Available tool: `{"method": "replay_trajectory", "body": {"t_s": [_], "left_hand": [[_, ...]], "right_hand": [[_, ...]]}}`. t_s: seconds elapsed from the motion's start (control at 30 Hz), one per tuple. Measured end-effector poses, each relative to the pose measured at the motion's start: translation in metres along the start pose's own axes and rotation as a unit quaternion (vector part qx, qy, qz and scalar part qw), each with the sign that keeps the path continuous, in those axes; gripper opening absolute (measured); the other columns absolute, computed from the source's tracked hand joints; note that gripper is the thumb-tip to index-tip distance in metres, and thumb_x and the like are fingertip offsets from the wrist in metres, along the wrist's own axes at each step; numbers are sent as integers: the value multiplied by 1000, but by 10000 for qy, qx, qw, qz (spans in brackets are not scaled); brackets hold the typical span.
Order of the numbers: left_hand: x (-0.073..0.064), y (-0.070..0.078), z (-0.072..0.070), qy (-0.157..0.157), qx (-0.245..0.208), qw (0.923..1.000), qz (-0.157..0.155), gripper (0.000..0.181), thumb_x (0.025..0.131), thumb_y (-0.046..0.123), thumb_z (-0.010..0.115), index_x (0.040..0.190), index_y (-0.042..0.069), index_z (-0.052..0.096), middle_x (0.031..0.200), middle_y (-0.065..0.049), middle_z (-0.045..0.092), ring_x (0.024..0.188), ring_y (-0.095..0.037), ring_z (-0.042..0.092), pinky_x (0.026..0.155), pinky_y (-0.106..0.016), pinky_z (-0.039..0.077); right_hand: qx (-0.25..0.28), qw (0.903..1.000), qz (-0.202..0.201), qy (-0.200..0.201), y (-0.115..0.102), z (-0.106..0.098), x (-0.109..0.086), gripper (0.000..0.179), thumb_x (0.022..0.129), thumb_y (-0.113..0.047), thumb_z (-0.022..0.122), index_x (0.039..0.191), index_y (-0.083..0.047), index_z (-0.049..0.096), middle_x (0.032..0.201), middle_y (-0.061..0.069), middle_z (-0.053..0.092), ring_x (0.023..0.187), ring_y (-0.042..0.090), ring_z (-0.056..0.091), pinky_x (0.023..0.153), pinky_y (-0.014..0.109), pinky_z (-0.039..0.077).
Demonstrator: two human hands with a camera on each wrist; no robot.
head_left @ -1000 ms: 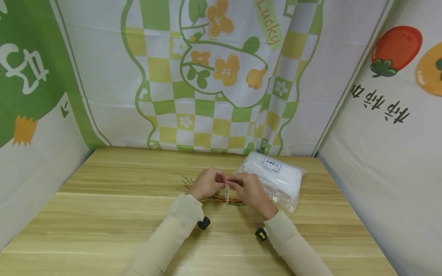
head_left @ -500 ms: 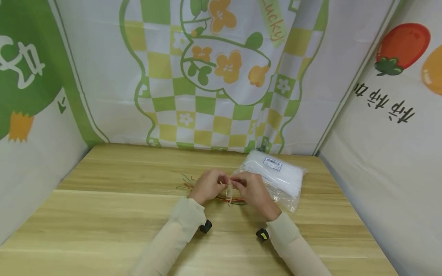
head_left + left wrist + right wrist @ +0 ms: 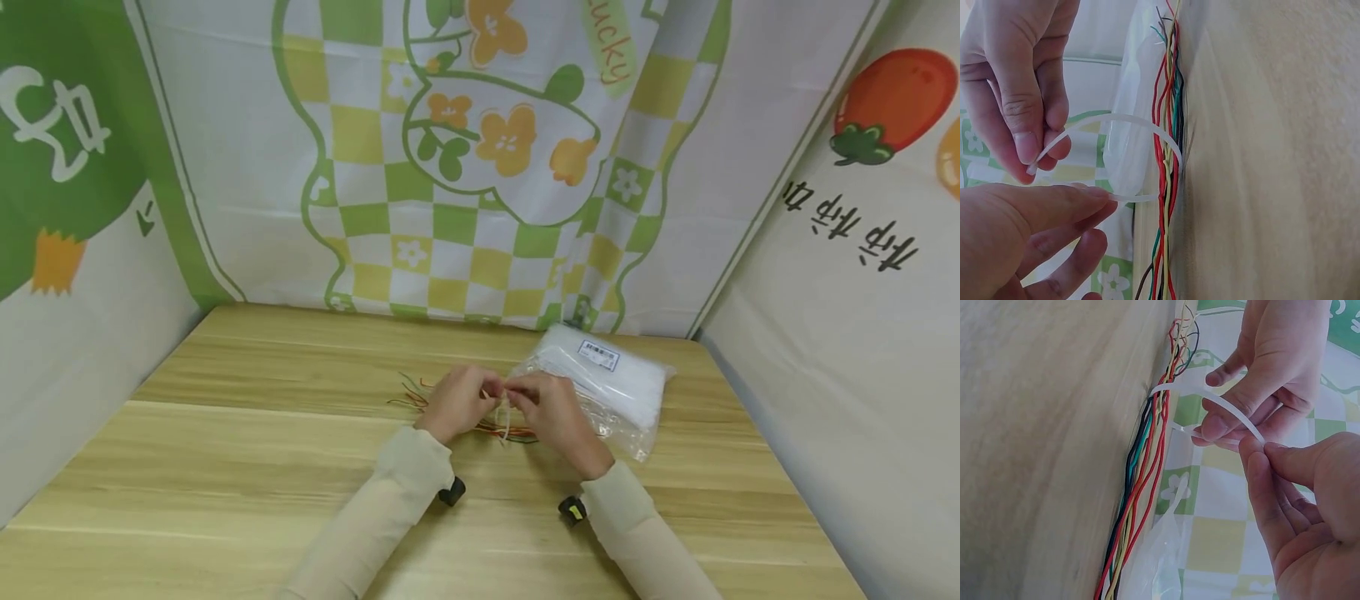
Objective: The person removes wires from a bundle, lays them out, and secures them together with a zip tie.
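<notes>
A white cable tie (image 3: 1116, 117) passes round a bundle of red, yellow, green and black wires (image 3: 1165, 156) as a wide, loose loop. My left hand (image 3: 459, 404) pinches one side of it between thumb and finger, close to the wires in the left wrist view. The tie's other end is pinched by my right hand (image 3: 551, 412), whose thumb and fingertips meet on it in the right wrist view. Both hands are close together above the bundle, which lies on the wooden table (image 3: 247, 467). In the head view the hands cover part of the wires.
Behind and to the right of my right hand lies a clear plastic bag (image 3: 600, 375) of white cable ties with a barcode label. A printed curtain (image 3: 480, 275) borders the table's back edge, and fabric walls stand at both sides.
The head view has shifted slightly. Both hands keep their pinch on the cable tie and stay close together, and its hanging part now looks more like a rounded loop than a straight strip.
</notes>
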State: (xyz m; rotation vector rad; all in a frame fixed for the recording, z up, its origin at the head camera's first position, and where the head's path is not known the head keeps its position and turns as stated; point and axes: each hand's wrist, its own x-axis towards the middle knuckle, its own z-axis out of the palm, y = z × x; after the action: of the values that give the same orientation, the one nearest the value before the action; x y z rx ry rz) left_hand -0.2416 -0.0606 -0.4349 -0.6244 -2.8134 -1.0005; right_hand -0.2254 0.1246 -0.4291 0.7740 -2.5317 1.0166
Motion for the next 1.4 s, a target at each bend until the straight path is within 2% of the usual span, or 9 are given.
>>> {"method": "replay_trajectory", "body": {"t_s": [0.33,0.67,1.07,1.4], "left_hand": [[0,1,2,138,110,9998,2,5,95,10,79,96,15,81,99,-1,81,93,-20,75,80,-40,58],[-1,-2,3,142,206,9997,55,7,95,11,79,94,17,81,98,1,81,91,-19,75,77,-38,58],[1,0,2,126,262,9995,146,8,95,8,77,92,15,80,96,2,81,91,-20,75,74,-38,57],[-1,1,3,112,201,9997,100,9,95,7,78,95,15,81,97,2,81,92,-18,75,73,-36,56]], "right_hand": [[-39,10000,12,-56,4,2,-1,14,93,1,77,105,-3,83,100,12,80,86,20,76,73,25,61],[-60,10000,-45,-63,4,5,-2,14,93,1,77,105,-3,83,99,11,80,86,19,76,73,24,61],[-91,9998,3,-161,3,4,-1,14,94,0,76,107,-3,82,101,12,80,87,20,76,74,25,61],[-106,9999,5,-100,2,1,0,14,95,-1,76,107,-3,83,101,13,80,87,21,77,73,27,62]]}}
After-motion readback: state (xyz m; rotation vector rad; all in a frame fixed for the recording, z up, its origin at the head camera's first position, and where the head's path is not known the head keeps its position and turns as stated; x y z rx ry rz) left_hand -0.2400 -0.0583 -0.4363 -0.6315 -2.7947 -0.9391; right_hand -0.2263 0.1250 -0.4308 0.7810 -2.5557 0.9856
